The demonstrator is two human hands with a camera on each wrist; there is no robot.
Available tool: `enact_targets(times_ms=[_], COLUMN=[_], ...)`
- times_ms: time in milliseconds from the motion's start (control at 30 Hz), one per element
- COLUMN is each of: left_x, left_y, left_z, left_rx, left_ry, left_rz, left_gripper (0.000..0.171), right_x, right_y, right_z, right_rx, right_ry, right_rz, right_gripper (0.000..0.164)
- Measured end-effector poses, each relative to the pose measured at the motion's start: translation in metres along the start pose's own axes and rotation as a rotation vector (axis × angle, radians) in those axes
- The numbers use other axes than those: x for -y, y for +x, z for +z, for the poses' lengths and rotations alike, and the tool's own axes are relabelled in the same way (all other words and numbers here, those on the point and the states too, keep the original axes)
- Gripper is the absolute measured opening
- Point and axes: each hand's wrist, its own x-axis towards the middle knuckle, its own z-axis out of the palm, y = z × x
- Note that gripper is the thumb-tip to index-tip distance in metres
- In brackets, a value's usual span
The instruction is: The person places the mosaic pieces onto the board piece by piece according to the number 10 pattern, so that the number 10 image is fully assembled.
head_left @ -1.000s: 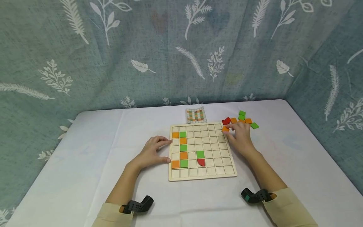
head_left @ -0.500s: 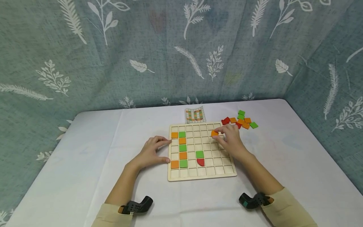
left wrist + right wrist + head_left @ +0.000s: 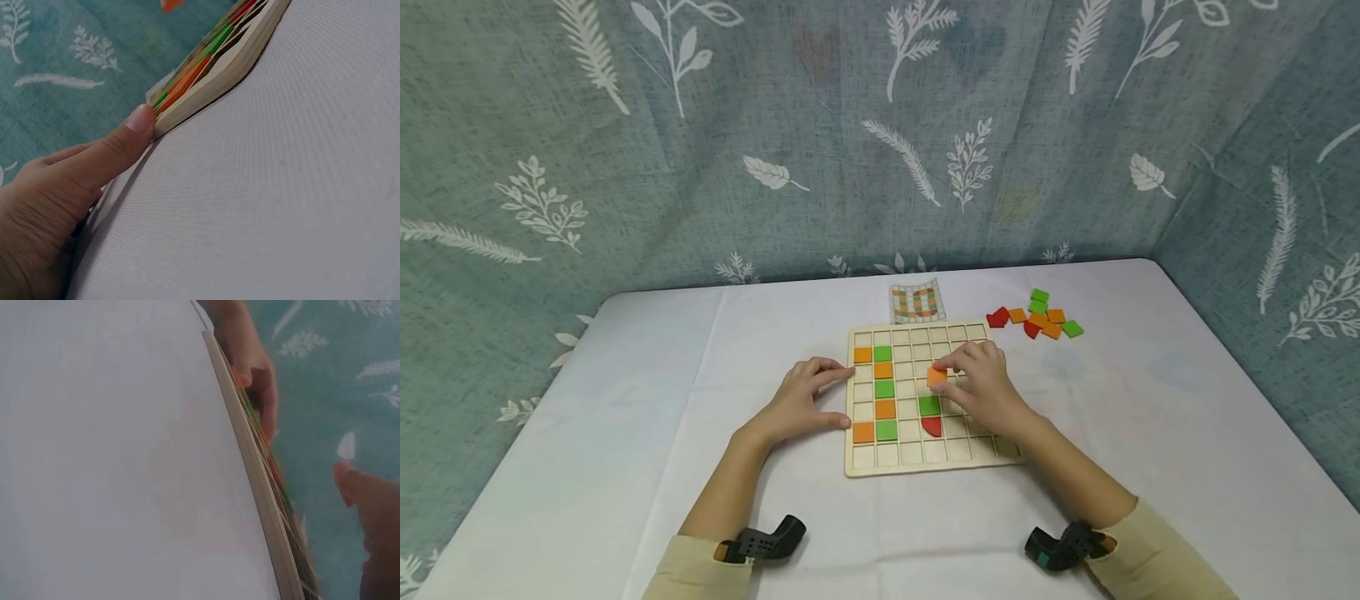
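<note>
My right hand [image 3: 987, 387] pinches an orange square tile [image 3: 936, 377] between thumb and fingers, above the middle of a wooden grid board [image 3: 912, 455]. Just in front of that tile, a green square tile [image 3: 929, 406] and a red quarter-round tile [image 3: 932, 427] lie in cells. Several orange and green tiles [image 3: 886, 409] fill cells at the board's left. Along the left edge, my left hand [image 3: 802, 400] rests its thumb and fingers apart against the rim. In the left wrist view, the thumb [image 3: 140, 119] touches the board's corner. The right wrist view shows the right thumb [image 3: 350, 478] clear of the board.
Loose red, orange and green tiles [image 3: 1037, 319] lie beyond the board's back right corner. A small printed pattern card [image 3: 917, 302] lies behind the board. A white cloth [image 3: 700, 350] covers the table, and a leaf-patterned curtain [image 3: 820, 225] hangs behind it.
My right hand has carried the orange tile from beside the loose tiles leftward and nearer over the board's middle. The left hand has stayed at the left edge.
</note>
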Motion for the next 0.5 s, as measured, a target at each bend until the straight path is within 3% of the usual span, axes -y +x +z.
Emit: enact_targets(times_ms=[500], left_x=[0.001], left_y=[0.001], left_z=[0.0], left_rx=[-0.001], left_ry=[0.003], left_rz=[-0.001], left_gripper=[0.082], right_x=[0.021], right_y=[-0.015], right_z=[0.024], right_rx=[0.176], right_ry=[0.008], right_rz=[-0.028], right_gripper=[0.028])
